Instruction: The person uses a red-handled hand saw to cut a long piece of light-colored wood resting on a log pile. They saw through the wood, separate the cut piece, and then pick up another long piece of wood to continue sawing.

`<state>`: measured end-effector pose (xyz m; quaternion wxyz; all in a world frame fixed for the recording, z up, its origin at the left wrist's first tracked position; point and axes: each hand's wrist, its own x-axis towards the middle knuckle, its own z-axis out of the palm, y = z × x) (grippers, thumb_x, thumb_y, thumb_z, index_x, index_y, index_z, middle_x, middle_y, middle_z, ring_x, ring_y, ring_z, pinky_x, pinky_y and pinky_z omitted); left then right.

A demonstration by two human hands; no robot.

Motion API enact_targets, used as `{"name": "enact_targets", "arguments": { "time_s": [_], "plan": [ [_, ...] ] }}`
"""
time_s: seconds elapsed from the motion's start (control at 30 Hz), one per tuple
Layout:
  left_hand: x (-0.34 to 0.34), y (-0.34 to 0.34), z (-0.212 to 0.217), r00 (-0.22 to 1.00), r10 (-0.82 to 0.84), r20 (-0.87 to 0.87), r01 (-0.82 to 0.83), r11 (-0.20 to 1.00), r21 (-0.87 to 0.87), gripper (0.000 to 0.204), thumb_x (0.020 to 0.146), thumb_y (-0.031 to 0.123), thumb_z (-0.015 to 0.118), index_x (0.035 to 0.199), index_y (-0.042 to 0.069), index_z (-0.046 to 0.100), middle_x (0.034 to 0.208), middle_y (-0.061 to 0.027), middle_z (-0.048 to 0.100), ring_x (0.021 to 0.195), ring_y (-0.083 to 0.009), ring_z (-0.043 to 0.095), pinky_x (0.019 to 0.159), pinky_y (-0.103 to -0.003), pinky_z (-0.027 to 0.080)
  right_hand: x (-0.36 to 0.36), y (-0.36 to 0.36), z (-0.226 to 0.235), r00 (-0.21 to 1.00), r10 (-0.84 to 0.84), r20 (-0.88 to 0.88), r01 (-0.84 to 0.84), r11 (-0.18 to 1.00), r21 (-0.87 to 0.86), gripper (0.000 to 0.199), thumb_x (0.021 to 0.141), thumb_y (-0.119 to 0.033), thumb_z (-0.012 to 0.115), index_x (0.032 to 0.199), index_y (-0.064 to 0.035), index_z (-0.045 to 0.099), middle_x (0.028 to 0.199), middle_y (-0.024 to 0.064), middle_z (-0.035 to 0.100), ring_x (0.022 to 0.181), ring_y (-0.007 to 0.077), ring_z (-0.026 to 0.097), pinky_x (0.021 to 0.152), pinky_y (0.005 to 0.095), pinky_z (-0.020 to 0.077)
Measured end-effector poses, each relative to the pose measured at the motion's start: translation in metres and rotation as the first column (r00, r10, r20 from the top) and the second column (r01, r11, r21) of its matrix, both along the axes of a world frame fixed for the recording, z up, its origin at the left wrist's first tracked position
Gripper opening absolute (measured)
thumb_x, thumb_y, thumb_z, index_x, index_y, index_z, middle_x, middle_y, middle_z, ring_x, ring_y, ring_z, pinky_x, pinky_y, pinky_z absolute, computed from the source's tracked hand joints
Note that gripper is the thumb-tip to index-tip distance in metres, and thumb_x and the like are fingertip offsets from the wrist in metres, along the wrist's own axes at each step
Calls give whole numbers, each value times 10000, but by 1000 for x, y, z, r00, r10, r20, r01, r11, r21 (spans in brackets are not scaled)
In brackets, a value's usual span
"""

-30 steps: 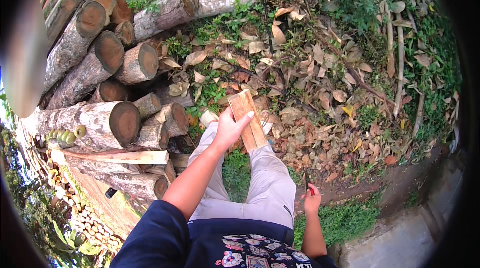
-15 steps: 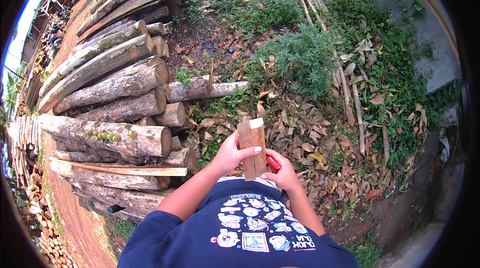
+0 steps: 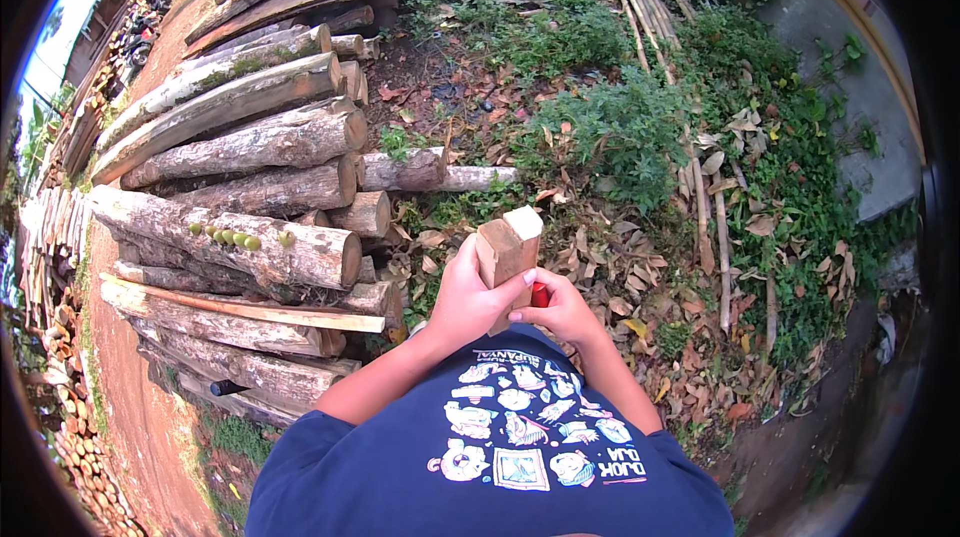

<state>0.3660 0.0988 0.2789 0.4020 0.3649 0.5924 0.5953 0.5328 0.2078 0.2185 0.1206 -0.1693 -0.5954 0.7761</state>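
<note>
Two short wooden blocks (image 3: 507,255) lie side by side in front of my body, one brown and one with a pale cut end. My left hand (image 3: 474,289) is wrapped round them, thumb across the near face. My right hand (image 3: 562,309) is closed on a small red object (image 3: 540,294), close against the blocks' right side. Fingers cover most of the red object, so its kind does not show. The blocks tilt with their top ends facing up.
Stacked logs (image 3: 270,142) fill the left side, with small green fruits (image 3: 253,243) on one log and a black handle (image 3: 228,388) lower down. Dry leaves (image 3: 600,267), a bush (image 3: 625,132) and long poles (image 3: 722,247) lie ahead and right, beside a grey concrete slab (image 3: 885,172).
The blocks have tipped so their end faces show more, and both hands have turned and risen slightly with them. The red object is more covered. The whole view has shifted slightly.
</note>
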Motion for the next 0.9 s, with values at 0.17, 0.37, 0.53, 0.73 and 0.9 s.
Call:
{"name": "enact_targets", "arguments": {
  "time_s": [0.17,0.37,0.53,0.73,0.9],
  "plan": [
    [-23,3,-4,892,142,428,-117,990,-84,386,992,194,757,1296,6,613,1170,-82,720,1070,-166,703,959,-354,572,-12,-14,17,991,-60,117,79,983,-166,682,909,-87,841,1498,44,524,1300,112,711,1143,154,691,991,322,567],
    [-28,1,-24,875,116,469,-121,992,-19,425,1020,193,706,1364,-25,586,1231,-143,730,1128,-227,716,988,-396,591,-19,-21,17,993,-90,77,96,993,-67,631,891,-87,853,1445,53,583,1228,110,741,1077,143,710,958,307,570],
    [-18,-5,-23,854,149,498,-151,988,-36,442,1019,182,695,1374,-49,571,1250,-173,727,1171,-250,710,998,-417,596,-16,-15,16,998,-9,65,14,998,-65,669,879,-75,859,1470,51,572,1259,113,730,1111,149,696,983,314,559],
    [-13,-4,-22,819,177,545,-172,983,-60,446,1016,197,683,1367,-57,577,1249,-183,725,1171,-268,713,996,-427,598,-12,-12,15,997,33,77,-26,996,-90,680,874,-74,863,1474,53,569,1283,115,721,1137,152,688,1000,315,551],
    [-4,-2,-19,789,215,575,-217,974,-67,383,1009,202,698,1305,-29,623,1185,-146,739,1087,-226,726,960,-394,597,-8,-11,15,996,24,88,-17,997,-82,678,866,-80,871,1461,55,576,1262,115,728,1110,150,699,982,311,559]
  ]
}}
